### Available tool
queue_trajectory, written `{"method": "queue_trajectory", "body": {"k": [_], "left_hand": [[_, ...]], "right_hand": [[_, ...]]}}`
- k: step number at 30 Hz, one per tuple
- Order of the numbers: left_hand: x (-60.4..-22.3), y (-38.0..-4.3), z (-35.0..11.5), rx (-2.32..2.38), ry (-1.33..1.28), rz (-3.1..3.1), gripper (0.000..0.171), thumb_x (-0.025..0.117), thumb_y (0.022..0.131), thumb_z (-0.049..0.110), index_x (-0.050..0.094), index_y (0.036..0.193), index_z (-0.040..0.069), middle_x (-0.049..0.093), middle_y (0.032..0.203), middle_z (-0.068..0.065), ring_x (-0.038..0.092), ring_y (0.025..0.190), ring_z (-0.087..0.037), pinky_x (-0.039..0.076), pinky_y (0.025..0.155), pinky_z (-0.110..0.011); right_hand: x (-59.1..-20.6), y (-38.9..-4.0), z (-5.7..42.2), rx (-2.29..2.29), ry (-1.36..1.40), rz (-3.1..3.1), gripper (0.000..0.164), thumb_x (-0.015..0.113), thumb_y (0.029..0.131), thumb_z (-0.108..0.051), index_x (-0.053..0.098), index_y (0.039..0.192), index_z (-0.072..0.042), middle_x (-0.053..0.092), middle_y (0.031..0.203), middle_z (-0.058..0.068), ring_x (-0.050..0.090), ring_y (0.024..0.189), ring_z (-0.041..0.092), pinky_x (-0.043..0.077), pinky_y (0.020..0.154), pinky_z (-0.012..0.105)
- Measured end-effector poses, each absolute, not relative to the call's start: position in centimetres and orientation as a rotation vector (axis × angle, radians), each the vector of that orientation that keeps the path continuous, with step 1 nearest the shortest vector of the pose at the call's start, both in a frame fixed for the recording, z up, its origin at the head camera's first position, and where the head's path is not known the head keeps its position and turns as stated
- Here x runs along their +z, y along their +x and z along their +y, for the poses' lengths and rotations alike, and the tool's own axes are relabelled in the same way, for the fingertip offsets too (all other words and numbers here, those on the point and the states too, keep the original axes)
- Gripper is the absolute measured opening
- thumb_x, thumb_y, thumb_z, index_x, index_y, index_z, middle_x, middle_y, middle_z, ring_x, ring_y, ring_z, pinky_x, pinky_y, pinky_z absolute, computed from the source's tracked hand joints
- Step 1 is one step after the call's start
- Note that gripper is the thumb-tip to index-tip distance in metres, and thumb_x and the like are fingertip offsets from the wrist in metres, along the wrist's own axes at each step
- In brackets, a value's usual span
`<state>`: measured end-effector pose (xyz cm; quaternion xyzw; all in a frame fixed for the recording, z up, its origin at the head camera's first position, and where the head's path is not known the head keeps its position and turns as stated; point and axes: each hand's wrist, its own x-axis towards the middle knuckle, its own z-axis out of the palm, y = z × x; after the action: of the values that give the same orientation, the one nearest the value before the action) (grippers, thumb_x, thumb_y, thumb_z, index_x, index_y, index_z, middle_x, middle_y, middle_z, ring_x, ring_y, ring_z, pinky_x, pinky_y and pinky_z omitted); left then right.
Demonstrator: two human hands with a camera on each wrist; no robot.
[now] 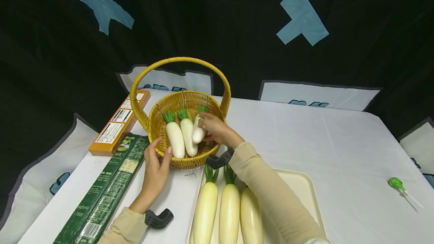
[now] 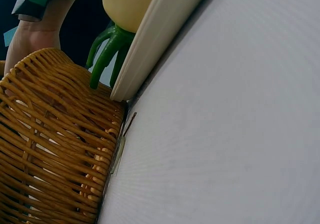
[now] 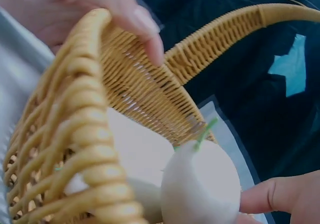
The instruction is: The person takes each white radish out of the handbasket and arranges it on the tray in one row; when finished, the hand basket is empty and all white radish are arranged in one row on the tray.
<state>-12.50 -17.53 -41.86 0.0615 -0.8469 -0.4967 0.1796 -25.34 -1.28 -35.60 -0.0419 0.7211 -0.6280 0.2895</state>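
Observation:
My right hand grips a white radish with a green top, inside the yellow wicker basket with a tall handle. Two more white radishes, a left one and a middle one, lie beside it there. In the right wrist view the held radish shows its rounded end near the rim, with the fingertips at its side. My left hand holds the basket's near left rim, its fingertips bent over the edge; in the left wrist view the basket wall fills the left side.
A cream tray bearing larger pale radishes stands in front of the basket, partly under my right forearm. Left of the basket lie a green spaghetti packet and an orange box. A green lollipop lies far right.

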Motion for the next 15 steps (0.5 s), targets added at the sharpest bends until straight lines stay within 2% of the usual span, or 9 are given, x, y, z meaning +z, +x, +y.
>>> {"method": "queue_trajectory", "body": {"k": [3,7,15], "left_hand": [[-41.86,-12.50,-17.51,-1.404,0.172,-2.399,0.052,0.043,0.095,0.033,0.025,0.138,0.010,0.016,0.142,-0.021,0.027,0.126,-0.039,0.025,0.098,-0.056],[-41.88,-12.52,-17.55,-1.396,0.172,-2.401,0.051,0.043,0.095,0.033,0.025,0.138,0.011,0.017,0.142,-0.021,0.028,0.124,-0.037,0.026,0.097,-0.055],[-41.87,-12.47,-17.58,-1.395,0.173,-2.402,0.051,0.043,0.095,0.033,0.025,0.138,0.013,0.017,0.142,-0.021,0.025,0.128,-0.039,0.024,0.099,-0.057]], "right_hand": [[-35.63,-25.48,-0.98,-1.671,-0.126,1.847,0.054,0.043,0.091,-0.013,0.029,0.142,-0.024,0.027,0.146,0.008,0.052,0.091,0.024,0.049,0.078,0.037],[-35.67,-25.67,-0.74,-1.697,-0.151,1.749,0.055,0.044,0.090,-0.014,0.028,0.142,-0.024,0.028,0.143,0.011,0.051,0.092,0.023,0.049,0.078,0.034],[-35.61,-25.61,-0.40,-1.873,-0.212,1.591,0.056,0.039,0.090,-0.011,0.025,0.143,-0.021,0.024,0.146,0.008,0.046,0.095,0.021,0.042,0.082,0.034]]}}
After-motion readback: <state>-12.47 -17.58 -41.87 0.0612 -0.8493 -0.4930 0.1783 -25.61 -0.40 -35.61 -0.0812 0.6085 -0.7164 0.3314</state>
